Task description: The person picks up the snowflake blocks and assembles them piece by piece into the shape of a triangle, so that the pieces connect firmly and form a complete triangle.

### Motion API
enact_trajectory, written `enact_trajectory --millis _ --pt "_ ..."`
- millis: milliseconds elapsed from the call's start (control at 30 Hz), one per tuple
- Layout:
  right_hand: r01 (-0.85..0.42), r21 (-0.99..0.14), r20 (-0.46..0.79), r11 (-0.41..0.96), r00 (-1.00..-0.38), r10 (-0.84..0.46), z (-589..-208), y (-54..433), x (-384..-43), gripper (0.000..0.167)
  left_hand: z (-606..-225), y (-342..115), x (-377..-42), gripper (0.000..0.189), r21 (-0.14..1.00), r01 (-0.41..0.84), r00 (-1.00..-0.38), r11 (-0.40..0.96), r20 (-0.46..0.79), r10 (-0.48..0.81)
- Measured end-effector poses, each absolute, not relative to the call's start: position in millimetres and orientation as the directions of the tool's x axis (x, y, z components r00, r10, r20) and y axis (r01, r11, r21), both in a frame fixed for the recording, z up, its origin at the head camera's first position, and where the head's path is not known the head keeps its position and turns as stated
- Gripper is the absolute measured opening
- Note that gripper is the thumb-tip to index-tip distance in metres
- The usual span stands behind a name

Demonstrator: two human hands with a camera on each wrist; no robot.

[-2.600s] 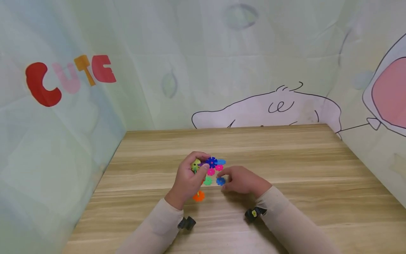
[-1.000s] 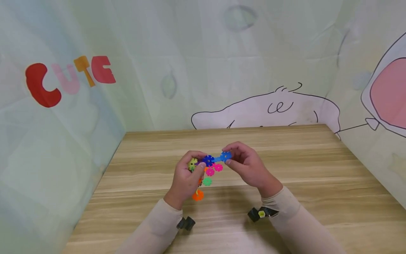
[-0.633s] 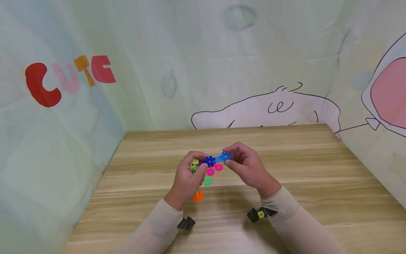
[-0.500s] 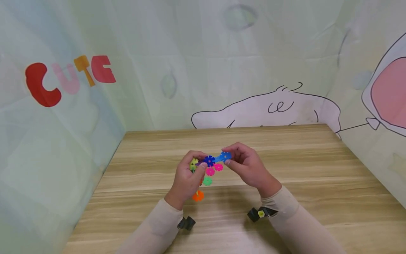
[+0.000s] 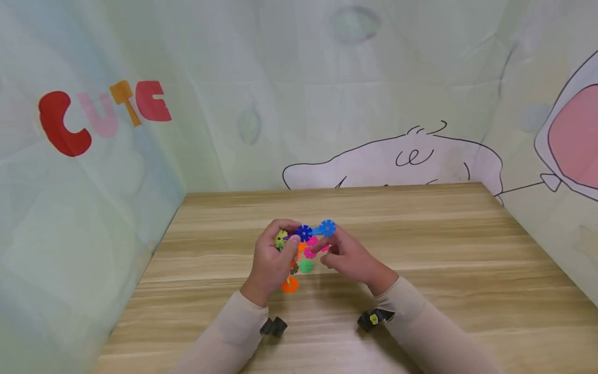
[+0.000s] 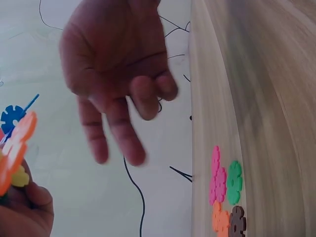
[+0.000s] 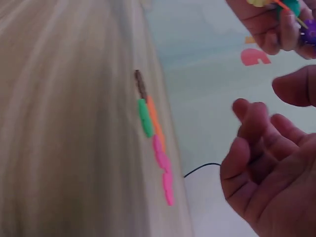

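The left hand [image 5: 272, 259] pinches a joined chain [image 5: 316, 230] of notched plastic discs between its thumb and bent fingers, raised above the table [image 5: 420, 244]. A yellow-green disc [image 5: 283, 238] sits within the curve of this hand. Just past the thumb tip comes a dark blue disc [image 5: 307, 236], then a light blue piece seen nearly edge-on, and at the far end a blue disc [image 5: 331, 229] facing the head camera. A purple disc [image 7: 311, 34] shows beside the same hand in the right wrist view. Below the hand, an orange disc [image 5: 290, 285] with a yellow piece set in it belongs to the chain too; the hand hides how the parts join there.

The right hand [image 5: 351, 259] is just below and beside the blue end disc, its fingers parted and loosely bent, with nothing between them. In the left wrist view two of them reach out long while others curl in.

Beneath the hands, loose pieces lie flat on the table in a close cluster: pink discs [image 5: 312, 241], a green disc [image 5: 306, 266], orange pieces [image 5: 301, 248] and a brown disc [image 5: 294, 268]. The right hand partly covers the pink ones in the head view.
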State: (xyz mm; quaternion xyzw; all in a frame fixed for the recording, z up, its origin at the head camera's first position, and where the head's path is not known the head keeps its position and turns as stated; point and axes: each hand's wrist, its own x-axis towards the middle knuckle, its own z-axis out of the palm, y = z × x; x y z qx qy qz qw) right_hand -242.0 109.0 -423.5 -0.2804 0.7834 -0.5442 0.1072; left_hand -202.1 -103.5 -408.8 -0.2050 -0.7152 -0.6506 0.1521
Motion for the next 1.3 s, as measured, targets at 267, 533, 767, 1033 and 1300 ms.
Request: enact_trajectory --millis 267,533,767,1033,1300 --pt "-0.339 -0.851 -0.047 0.4 -0.71 -0.702 -440.3 101.8 -243.7 0.05 -410.4 -102.4 -203.8 0.021 0.849 0.526 -0.848 0.054 0.52 0.101" --pt "-0.379 -0.735 -0.152 0.563 -0.716 -0.681 -440.3 105.8 -243.5 0.05 -409.5 -101.9 -203.8 0.021 0.852 0.522 -0.85 0.041 0.516 0.107" --pt "-0.348 -0.708 -0.143 0.614 -0.781 -0.608 -438.4 110.0 -247.5 0.035 -409.9 -101.9 -203.5 0.022 0.857 0.515 -0.855 0.035 0.509 0.102" --pt "-0.348 -0.645 -0.174 0.681 -0.8 -0.574 -441.5 111.4 -249.5 0.036 -409.5 -102.3 -202.9 0.021 0.857 0.514 -0.855 0.038 0.509 0.099" --pt "-0.393 -0.611 -0.152 0.687 -0.794 -0.589 -444.9 110.7 -248.3 0.022 -410.3 -102.4 -203.5 0.021 0.85 0.524 -0.85 0.049 0.518 0.097"
